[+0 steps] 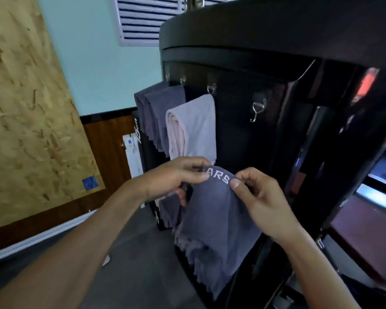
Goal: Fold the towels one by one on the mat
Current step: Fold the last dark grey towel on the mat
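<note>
A dark grey-blue towel (212, 230) with white letters along its top edge hangs in front of me. My left hand (176, 177) pinches its upper left edge and my right hand (252, 192) pinches its upper right edge. The towel's scalloped lower hem drops freely below my hands. Behind it, a pale pink towel (194, 128) and a second grey-blue towel (161, 114) hang from hooks on the side of a black cabinet (276, 41). No mat is in view.
A bare metal hook (257, 110) sticks out of the cabinet to the right of the pink towel. A chipboard panel (25, 108) leans on the left wall. A white box (133, 155) stands by the wall. Grey floor (129, 253) lies below.
</note>
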`<state>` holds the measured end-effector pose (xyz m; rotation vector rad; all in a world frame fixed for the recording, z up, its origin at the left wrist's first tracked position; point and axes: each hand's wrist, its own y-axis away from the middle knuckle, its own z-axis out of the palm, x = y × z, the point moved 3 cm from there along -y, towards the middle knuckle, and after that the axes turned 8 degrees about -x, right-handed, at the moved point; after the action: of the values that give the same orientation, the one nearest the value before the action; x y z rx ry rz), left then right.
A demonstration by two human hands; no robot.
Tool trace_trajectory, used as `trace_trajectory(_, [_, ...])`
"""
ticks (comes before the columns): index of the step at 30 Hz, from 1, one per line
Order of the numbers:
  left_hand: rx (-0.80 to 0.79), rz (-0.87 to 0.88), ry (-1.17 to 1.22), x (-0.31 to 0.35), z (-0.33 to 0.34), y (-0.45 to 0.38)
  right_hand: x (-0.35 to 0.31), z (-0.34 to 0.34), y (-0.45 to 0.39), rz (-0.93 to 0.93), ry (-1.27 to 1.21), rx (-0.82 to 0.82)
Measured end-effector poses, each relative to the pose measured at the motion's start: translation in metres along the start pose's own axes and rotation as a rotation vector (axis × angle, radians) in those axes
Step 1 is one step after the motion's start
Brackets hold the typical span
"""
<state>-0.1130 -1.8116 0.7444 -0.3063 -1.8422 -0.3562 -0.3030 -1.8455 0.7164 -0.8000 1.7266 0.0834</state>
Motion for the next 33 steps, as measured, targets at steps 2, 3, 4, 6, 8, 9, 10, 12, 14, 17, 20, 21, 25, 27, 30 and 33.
trace_trajectory(2, [0.028, 0.017, 0.010, 0.009, -0.007, -0.016, -0.001, -0.009, -0.008, -0.005, -0.057, 0.115])
trace_trajectory(3, [0.053, 0.020, 0.011, 0.014, -0.010, -0.025, -0.002, -0.014, -0.011, -0.009, -0.079, 0.164])
trace_trajectory(4, [0.075, 0.021, 0.006, 0.018, -0.012, -0.033, -0.002, -0.018, -0.014, -0.016, -0.093, 0.210])
trace_trajectory(6, [0.110, 0.025, -0.006, 0.029, -0.018, -0.051, -0.004, -0.026, -0.020, -0.055, -0.109, 0.274])
trace_trajectory(8, [0.149, 0.033, 0.001, 0.043, -0.022, -0.066, -0.010, -0.034, -0.024, -0.119, -0.096, 0.288])
trace_trajectory(9, [0.166, 0.040, 0.013, 0.050, -0.025, -0.073, -0.013, -0.038, -0.026, -0.150, -0.074, 0.289])
trace_trajectory(10, [0.176, 0.045, 0.022, 0.057, -0.027, -0.080, -0.016, -0.040, -0.029, -0.175, -0.049, 0.294])
trace_trajectory(12, [0.188, 0.048, 0.001, 0.072, -0.031, -0.093, -0.017, -0.045, -0.037, -0.187, -0.013, 0.344])
trace_trajectory(14, [0.215, 0.049, -0.047, 0.086, -0.035, -0.104, -0.015, -0.047, -0.046, -0.166, -0.003, 0.417])
trace_trajectory(17, [0.270, 0.014, -0.146, 0.098, -0.038, -0.119, -0.010, -0.045, -0.056, -0.126, -0.007, 0.534])
trace_trajectory(20, [0.318, -0.008, -0.223, 0.100, -0.040, -0.128, -0.004, -0.038, -0.059, -0.075, -0.039, 0.634])
trace_trajectory(21, [0.334, 0.007, -0.255, 0.099, -0.041, -0.129, -0.002, -0.036, -0.060, -0.062, -0.046, 0.656])
trace_trajectory(25, [0.416, 0.161, -0.682, 0.107, -0.039, -0.121, 0.003, -0.027, -0.066, -0.011, -0.134, 0.700])
trace_trajectory(27, [0.289, 0.098, -0.815, 0.111, -0.033, -0.115, 0.006, -0.023, -0.069, -0.005, -0.206, 0.722])
trace_trajectory(30, [0.077, -0.058, -0.951, 0.108, -0.027, -0.111, 0.009, -0.018, -0.070, -0.004, -0.257, 0.737])
trace_trajectory(33, [0.030, -0.054, -0.941, 0.105, -0.025, -0.109, 0.011, -0.020, -0.069, -0.006, -0.233, 0.695])
